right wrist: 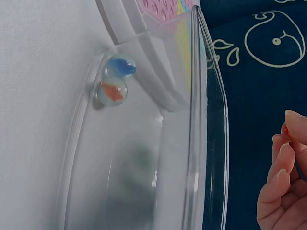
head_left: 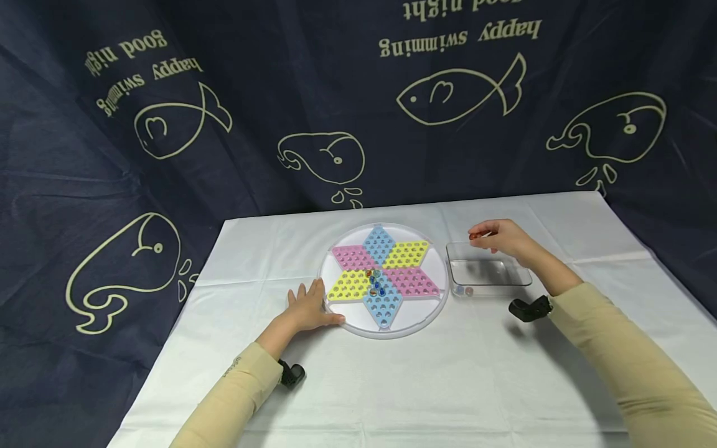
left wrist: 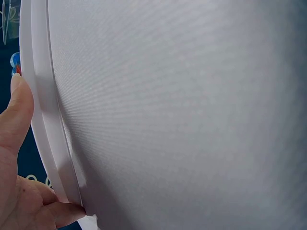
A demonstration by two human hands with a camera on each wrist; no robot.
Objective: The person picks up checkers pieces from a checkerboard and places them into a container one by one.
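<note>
My right hand (head_left: 502,238) pinches a red marble (head_left: 475,236) near the far rim of the clear box (head_left: 482,272), presumably for control; my left hand (head_left: 305,310) lies spread against the game board (head_left: 421,312), apparently steadying it.

Red marble (right wrist: 286,131) pinched near far edge of clear box (head_left: 498,290), round star-patterned board (head_left: 421,313) flat toward table's (head_left: 392,392) far edge
</note>
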